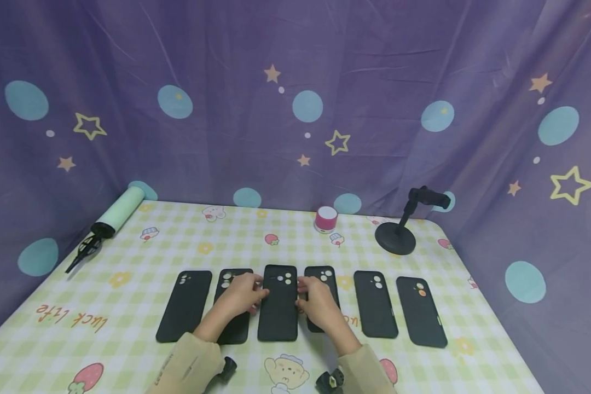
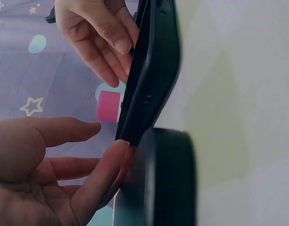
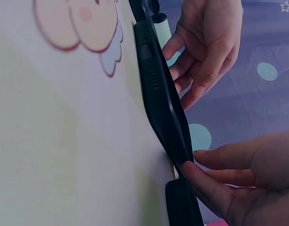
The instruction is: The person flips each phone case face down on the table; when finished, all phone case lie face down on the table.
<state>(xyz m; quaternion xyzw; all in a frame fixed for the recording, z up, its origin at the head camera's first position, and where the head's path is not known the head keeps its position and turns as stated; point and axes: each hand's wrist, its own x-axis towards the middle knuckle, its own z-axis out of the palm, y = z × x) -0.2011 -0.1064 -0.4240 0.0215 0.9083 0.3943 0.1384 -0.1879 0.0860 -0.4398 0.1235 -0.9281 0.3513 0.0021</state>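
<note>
A black phone case [image 1: 278, 306] lies third from the left in a row of similar cases, its camera holes toward the back. My left hand [image 1: 240, 295] is at its left edge, over the neighbouring case [image 1: 233, 331]. At the opposite edge, my right hand [image 1: 319, 302] reaches above another case [image 1: 326, 274]. In the left wrist view, a left fingertip touches the side of the case [image 2: 149, 89], while another finger stays apart from it. The right wrist view shows right fingertips against the side of the case [image 3: 161, 94]. Whether the case is slightly lifted, I cannot tell.
More black cases flank the row: one far left [image 1: 184, 306], two at right [image 1: 376, 303] [image 1: 421, 312]. Behind stand a pink-and-white cylinder [image 1: 326, 220] and a black stand [image 1: 395, 238]. A pale green tube [image 1: 123, 209] lies at the back left. A patterned curtain closes the back.
</note>
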